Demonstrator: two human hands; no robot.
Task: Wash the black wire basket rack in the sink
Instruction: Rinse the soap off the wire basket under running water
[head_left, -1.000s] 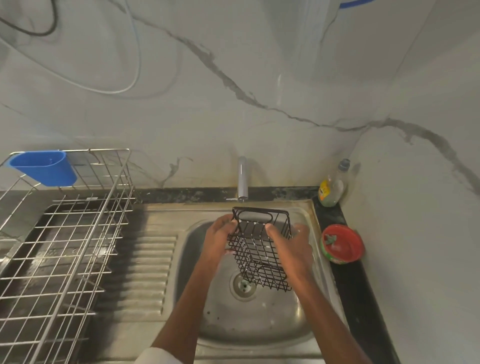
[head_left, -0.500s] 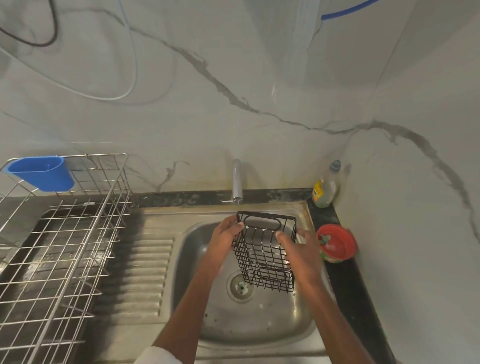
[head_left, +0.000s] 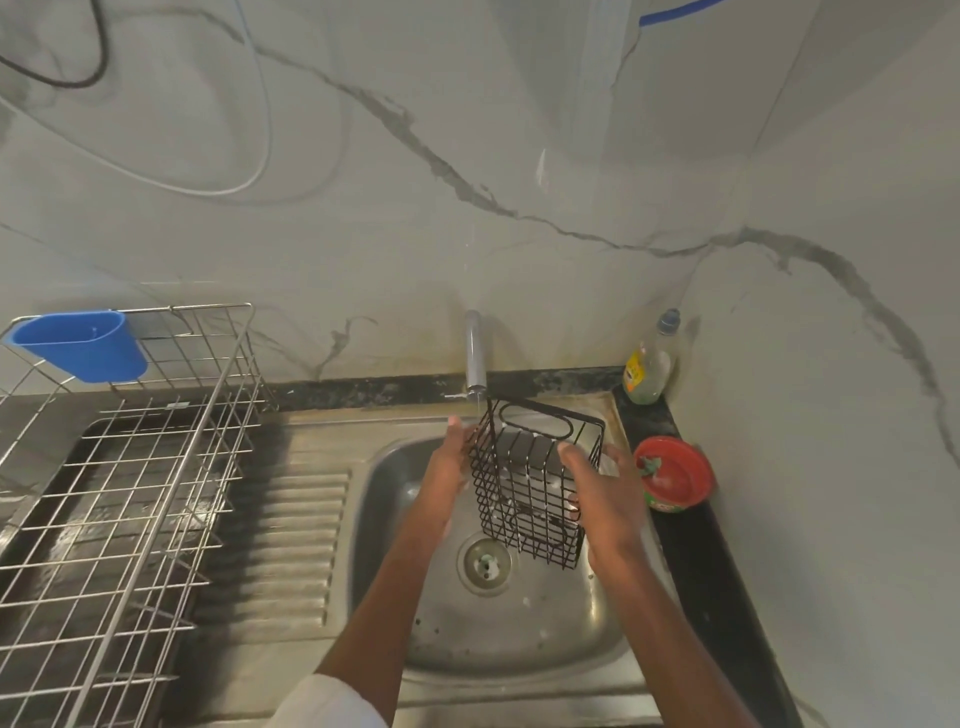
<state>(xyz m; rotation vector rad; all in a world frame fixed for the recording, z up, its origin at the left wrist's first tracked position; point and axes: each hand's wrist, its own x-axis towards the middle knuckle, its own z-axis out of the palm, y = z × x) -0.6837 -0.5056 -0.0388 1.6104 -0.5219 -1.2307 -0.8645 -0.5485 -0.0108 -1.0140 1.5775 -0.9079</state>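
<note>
We hold the black wire basket rack (head_left: 535, 483) above the bowl of the stainless steel sink (head_left: 519, 639), right of centre in the frame, its upper left corner just under the grey metal tap spout (head_left: 475, 358). Our left hand (head_left: 449, 480) presses against the rack's left side with the fingers fairly straight; whether the thumb hooks the wire we cannot tell. Our right hand (head_left: 605, 499) holds the right side, thumb laid over the near face and fingers wrapped behind.

Small white flecks cling to the wires, which we read as suds, and a thin stream seems to fall from the spout, though it is faint. So we judge the washing to be midway: the rack looks wetted and soaped, and rinsing is under way or about to begin. Turning it to reach every face, shaking off the water and setting it aside remain.

At the frame's left stands a silver wire dish rack (head_left: 119, 499) with a blue plastic cup (head_left: 80, 345) hung on it; at the right, a clear bottle of yellowish liquid (head_left: 647, 366) and a round red tub (head_left: 675, 475).
</note>
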